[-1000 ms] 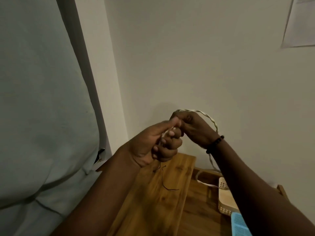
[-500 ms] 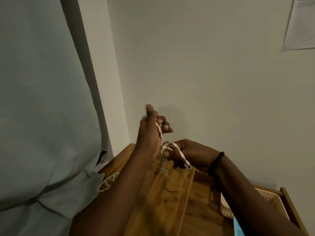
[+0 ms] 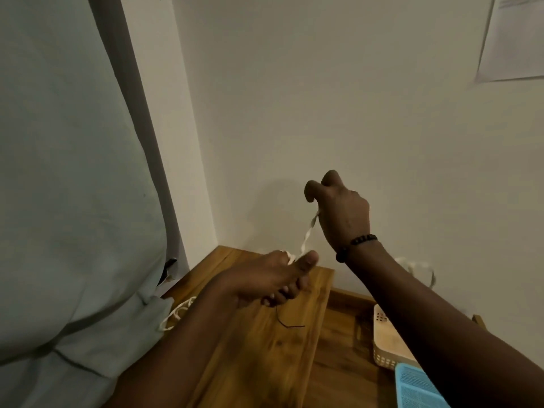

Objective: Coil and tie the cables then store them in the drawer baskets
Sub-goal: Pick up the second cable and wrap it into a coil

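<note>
Okay, white twisted cable [image 3: 306, 238] runs taut between the two hands, above the wooden cabinet top [image 3: 265, 348]. Left hand [image 3: 276, 278] sits low over the wood, fingers curled under, thumb pressed on top, pinching the cable's lower end; a small white bunch shows at the thumb. Right hand [image 3: 341, 207] is raised higher, near the wall [image 3: 323, 113], fingers curled around the cable's upper end, index finger hooked forward. Black bead bracelet [image 3: 356, 244] on the right wrist. More white cable loops [image 3: 418, 267] show behind the right forearm, against the wall; whether they join the held strand I cannot tell. Another bit of white cord [image 3: 176, 315] lies at the cabinet's left edge, partly under the left forearm. Thin dark wire tie [image 3: 287, 320] hangs below the left hand, its end on the wood. Beige perforated basket [image 3: 382, 340] sits in the open drawer to the right, partly hidden by the right arm. Light blue item [image 3: 412, 384] just in front of the basket. Pale curtain [image 3: 73, 172] fills the left side. Paper sheet [image 3: 515, 39] is pinned on the wall, top right.
</note>
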